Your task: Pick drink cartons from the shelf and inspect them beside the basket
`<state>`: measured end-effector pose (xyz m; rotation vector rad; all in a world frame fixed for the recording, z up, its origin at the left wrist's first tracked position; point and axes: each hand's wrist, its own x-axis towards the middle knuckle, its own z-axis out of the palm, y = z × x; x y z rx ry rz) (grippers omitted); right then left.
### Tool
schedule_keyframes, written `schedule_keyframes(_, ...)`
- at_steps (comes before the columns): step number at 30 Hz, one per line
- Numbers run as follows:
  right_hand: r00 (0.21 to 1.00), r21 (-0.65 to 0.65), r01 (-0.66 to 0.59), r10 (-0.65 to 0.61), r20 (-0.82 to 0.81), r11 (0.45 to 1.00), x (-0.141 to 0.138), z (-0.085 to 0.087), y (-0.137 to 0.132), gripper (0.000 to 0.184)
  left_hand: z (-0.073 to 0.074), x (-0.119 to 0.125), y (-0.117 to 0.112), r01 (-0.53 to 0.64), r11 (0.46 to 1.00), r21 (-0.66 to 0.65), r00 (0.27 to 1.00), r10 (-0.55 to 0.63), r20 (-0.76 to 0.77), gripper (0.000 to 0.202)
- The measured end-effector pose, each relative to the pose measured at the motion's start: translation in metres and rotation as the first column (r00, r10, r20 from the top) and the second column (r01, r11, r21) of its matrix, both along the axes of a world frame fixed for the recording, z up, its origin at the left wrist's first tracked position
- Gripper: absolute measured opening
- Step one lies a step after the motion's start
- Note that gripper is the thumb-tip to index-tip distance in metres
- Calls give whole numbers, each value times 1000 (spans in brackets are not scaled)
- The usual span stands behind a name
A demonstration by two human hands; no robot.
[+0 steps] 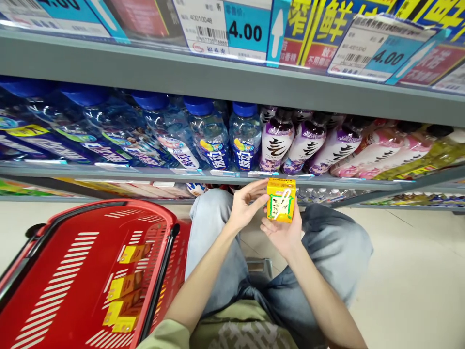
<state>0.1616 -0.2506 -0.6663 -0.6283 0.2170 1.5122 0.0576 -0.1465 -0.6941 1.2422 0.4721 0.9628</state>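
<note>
A small yellow drink carton [281, 201] with a green-framed label and dark lettering is held up in front of my knees, below the shelf edge. My right hand [285, 232] is closed around its lower part and right side. My left hand [249, 206] meets the carton's left edge with thumb and fingertips. On its front a white bent-straw shape shows, over a picture of orange fruit. Parts of the fingers behind the carton are hidden.
To my left stands a red shopping basket [47, 247] with several yellow boxes [123, 287] inside. Ahead, the shelf holds blue-capped bottles [209, 133], purple-labelled bottles [276, 140] and pink ones [379, 150]. Above runs a grey shelf edge [218, 80] with price tags [232, 31].
</note>
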Motion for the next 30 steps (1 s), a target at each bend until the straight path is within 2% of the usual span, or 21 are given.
schedule_keyframes(4, 999, -33, 13, -15, -49, 999, -3, 4, 2, 76, -3, 1, 2, 3, 1000, -2, 999, -3, -53, 51)
schedule_keyframes(10, 996, -72, 37, -43, -80, 997, -8, 2, 5, 69, -3, -1, 3, -32, 999, -11, 994, 31, -103, 47)
schedule_keyframes(14, 991, -115, 92, -102, -87, 989, -10, 0, 4, 63, -1, -1, 3, -14, 1000, -17, 984, 11, -175, 52)
schedule_keyframes(19, 982, -139, 148, -162, -97, 979, -9, 1, 5, 54, -5, -4, 3, 61, 998, -21, 986, -64, -155, 59)
schedule_keyframes(23, 984, -90, 135, -144, -101, 987, -7, 1, 5, 51, -8, -8, 4, 101, 995, 6, 989, -100, -106, 59)
schedule_keyframes(26, 991, -63, 126, -128, -37, 990, -9, -1, 5, 40, -8, -9, 4, 130, 991, -13, 991, -130, -24, 60)
schedule_keyframes(30, 970, -52, 170, -158, 184, 984, -17, -8, 3, 39, -3, -7, 2, 203, 977, -59, 977, -198, 79, 70)
